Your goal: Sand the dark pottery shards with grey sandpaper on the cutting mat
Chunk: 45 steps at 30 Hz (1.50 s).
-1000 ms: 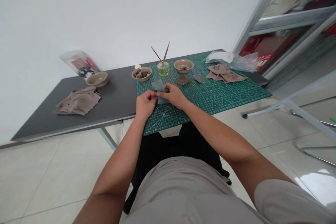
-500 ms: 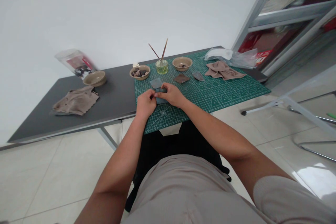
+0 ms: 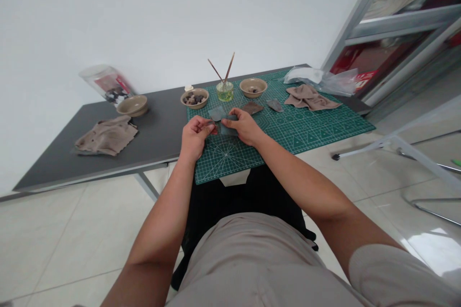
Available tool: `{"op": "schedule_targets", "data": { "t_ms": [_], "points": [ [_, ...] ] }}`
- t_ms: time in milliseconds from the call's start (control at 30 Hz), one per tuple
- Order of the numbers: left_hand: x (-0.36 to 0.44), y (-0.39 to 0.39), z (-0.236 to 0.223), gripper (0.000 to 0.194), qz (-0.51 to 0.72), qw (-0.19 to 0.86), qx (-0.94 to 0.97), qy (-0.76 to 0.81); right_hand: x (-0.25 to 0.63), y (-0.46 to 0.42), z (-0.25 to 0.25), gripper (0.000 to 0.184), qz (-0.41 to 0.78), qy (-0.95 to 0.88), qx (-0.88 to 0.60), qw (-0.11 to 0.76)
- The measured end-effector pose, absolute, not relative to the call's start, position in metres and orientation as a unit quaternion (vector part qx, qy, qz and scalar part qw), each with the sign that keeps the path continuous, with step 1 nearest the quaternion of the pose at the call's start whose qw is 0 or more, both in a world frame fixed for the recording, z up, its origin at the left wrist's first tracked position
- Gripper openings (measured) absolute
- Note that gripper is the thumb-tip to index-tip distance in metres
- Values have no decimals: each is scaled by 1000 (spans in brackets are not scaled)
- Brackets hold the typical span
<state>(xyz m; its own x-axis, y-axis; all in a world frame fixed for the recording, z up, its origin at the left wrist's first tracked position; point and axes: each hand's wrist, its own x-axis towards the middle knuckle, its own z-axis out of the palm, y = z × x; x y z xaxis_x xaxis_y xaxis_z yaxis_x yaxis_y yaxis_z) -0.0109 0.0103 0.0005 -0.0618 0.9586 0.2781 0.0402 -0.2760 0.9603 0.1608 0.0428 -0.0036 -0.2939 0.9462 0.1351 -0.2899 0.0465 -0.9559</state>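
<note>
Left hand (image 3: 194,139): fingers curled together, tips pinched at the near edge of a pale grey-blue square sheet (image 3: 216,113); anything held between them is too small to tell. Right hand (image 3: 244,127): fingers together, lying over a dark slate-blue flat piece (image 3: 229,129), which sits between the hands, on or just above the mat. Whether it is clamped cannot be told; the thumb is hidden.

Nearby: a rough brown flat fragment (image 3: 252,108) just past the right fingers, and a grey pointed shard (image 3: 274,105) beyond it. Both lie on a green gridded cutting mat (image 3: 317,134). Further back on the mat: a tan glazed bowl of dark lumps (image 3: 193,98), a glass jar of yellow-green liquid (image 3: 224,91) holding two thin wooden sticks (image 3: 229,67), a second tan bowl (image 3: 253,87), a folded taupe cloth (image 3: 309,97) and a crumpled clear plastic bag (image 3: 320,76).

Off the mat, on the grey table (image 3: 158,115): a third, shallow tan bowl (image 3: 132,105), a taupe cloth (image 3: 106,136) and a clear bag of dark pieces (image 3: 107,84).
</note>
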Motion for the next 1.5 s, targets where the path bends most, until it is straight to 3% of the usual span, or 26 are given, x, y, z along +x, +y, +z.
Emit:
{"op": "schedule_targets", "data": {
  "t_ms": [400, 700, 967, 1233, 1500],
  "points": [
    [-8, 7, 2, 30, 555, 438, 562, 430, 161, 42, -2, 57, 647, -462, -292, 532],
    [-7, 1, -1, 7, 495, 250, 647, 523, 157, 44, -10, 54, 613, -501, -291, 537],
    [-6, -2, 5, 11, 451, 135, 695, 543, 161, 42, -4, 41, 517, -627, -370, 451],
    [-12, 3, 0, 6, 474, 258, 669, 511, 160, 39, -6, 48, 606, -550, -330, 471],
    [-8, 1, 5, 5, 448, 240, 682, 526, 159, 36, -6, 50, 524, -599, -377, 473]
  ]
}}
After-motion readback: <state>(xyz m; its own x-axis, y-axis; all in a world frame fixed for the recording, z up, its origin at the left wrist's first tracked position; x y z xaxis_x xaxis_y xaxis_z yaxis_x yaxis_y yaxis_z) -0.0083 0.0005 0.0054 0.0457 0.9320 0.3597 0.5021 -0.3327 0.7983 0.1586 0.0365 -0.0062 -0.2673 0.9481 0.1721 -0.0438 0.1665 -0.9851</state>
